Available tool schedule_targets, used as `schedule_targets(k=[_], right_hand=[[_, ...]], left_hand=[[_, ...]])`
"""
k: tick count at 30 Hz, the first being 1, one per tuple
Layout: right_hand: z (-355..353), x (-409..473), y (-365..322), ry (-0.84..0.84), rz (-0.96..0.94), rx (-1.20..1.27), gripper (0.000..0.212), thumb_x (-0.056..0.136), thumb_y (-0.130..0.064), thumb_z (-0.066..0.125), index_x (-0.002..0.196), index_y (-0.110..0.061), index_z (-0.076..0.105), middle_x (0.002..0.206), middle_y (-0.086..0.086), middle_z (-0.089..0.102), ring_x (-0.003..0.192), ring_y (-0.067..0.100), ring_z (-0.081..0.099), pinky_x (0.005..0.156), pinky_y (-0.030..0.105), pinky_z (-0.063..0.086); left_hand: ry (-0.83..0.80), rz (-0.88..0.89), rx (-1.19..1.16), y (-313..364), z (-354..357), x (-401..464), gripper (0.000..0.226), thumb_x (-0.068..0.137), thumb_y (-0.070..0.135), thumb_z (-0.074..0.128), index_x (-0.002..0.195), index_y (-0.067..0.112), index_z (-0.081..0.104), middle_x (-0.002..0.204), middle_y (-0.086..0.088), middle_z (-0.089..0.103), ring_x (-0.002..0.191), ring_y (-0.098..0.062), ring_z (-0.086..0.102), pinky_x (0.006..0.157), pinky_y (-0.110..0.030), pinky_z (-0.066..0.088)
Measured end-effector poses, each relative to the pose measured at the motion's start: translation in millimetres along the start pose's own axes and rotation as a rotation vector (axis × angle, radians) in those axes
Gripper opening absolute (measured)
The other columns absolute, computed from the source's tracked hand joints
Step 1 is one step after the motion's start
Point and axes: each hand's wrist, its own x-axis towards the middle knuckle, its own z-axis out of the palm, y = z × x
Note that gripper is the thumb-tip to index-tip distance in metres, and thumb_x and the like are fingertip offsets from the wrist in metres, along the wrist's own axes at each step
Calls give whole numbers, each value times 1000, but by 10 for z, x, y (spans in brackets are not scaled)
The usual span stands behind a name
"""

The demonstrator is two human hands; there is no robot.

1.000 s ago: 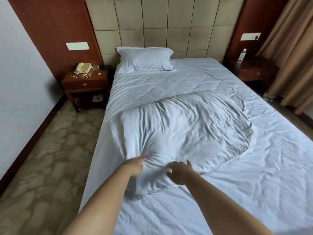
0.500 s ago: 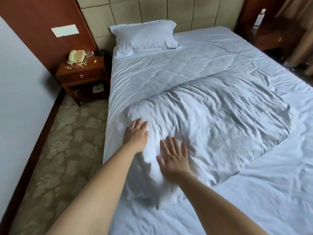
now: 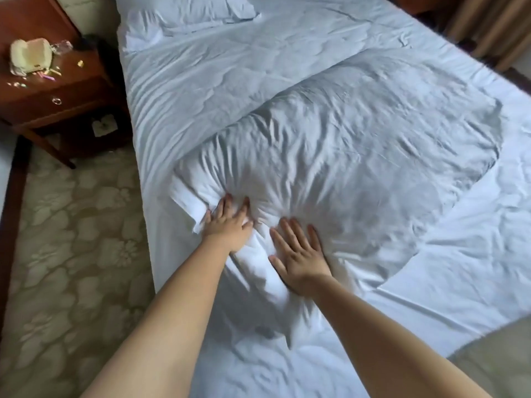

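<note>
In the middle of the frame, a big white folded blanket (image 3: 344,156) lies crinkly on the bed (image 3: 218,70). The left hand (image 3: 228,225) and right hand (image 3: 298,254) press it flat, fingers spread apart.

The left hand (image 3: 227,226) and right hand (image 3: 298,257) press flat — fingers spread — on the rumpled white duvet (image 3: 359,153).

Wooden nightstand (image 3: 61,90) on patterned carpet (image 3: 71,248)

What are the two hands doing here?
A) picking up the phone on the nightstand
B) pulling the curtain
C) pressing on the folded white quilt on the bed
C: the left hand and the right hand both lie with fingers spread on the rumpled quilt.
</note>
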Motion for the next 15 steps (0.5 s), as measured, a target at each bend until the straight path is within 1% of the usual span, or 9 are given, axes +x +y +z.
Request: schedule_targets(k=[1,2,3,4,6,8,10,12,15], right_hand=[[-100,-34,-39,-25,47,2,77,83,-60,9,151,-29,22,161,1,9,148,19,7,116,44,-6],[-205,-100,-100,-87,116,42,78,81,-63,3,153,-32,11,161,-1,-3,148,16,-5,116,44,-9],[-308,-191,-195,-138,190,87,74,85,-64,4,152,-33,3,161,-3,-10,147,14,-11,116,44,-9],[-403,-308,-328,-181,267,123,69,91,-63,11,152,-34,1,160,-3,-13,147,14,-14,117,45,-7],[-501,-563,-658,-188,371,185,65,96,-58,23,152,-35,0,160,-1,-12,147,16,-13,118,45,-3],[-546,-723,-997,-176,436,187,66,96,-56,29,152,-35,0,161,0,-10,148,20,-10,118,46,0],[-593,-772,-1273,-150,498,184,68,96,-55,32,152,-34,-1,161,-1,-7,148,21,-7,118,47,2],[-674,-782,-1484,-137,517,155,69,96,-54,33,152,-33,0,161,-2,-5,148,22,-4,119,47,4],[-784,-767,-1723,-178,478,91,68,96,-54,34,153,-31,4,161,-2,-3,148,23,-1,119,47,8]], left_hand=[[-10,40,6,-32,-78,-83,59,98,54,18,150,38,-6,160,-4,-14,148,-21,-10,118,-48,-1],[-12,85,13,-71,-149,-202,58,99,54,18,151,39,-3,160,-3,-11,148,-21,-7,118,-49,1],[-9,132,19,-123,-214,-347,57,99,52,18,151,38,-1,161,-2,-8,148,-21,-4,118,-49,4],[-6,181,30,-187,-267,-501,56,100,49,18,151,37,0,161,0,-6,148,-21,-2,117,-51,5],[-13,270,45,-346,-321,-788,54,102,42,19,152,35,1,161,2,-4,148,-21,-2,116,-54,5],[-12,338,56,-545,-360,-1010,54,102,38,20,153,33,1,161,3,-4,148,-20,-3,116,-56,3],[28,393,81,-781,-411,-1148,54,103,36,22,153,33,2,161,3,-2,148,-19,-2,116,-56,5],[57,415,101,-1030,-454,-1253,54,103,35,24,153,31,4,161,2,-1,148,-20,-1,117,-54,7],[31,420,131,-1356,-501,-1408,56,102,33,29,153,29,5,161,0,-2,148,-22,0,117,-52,9]])
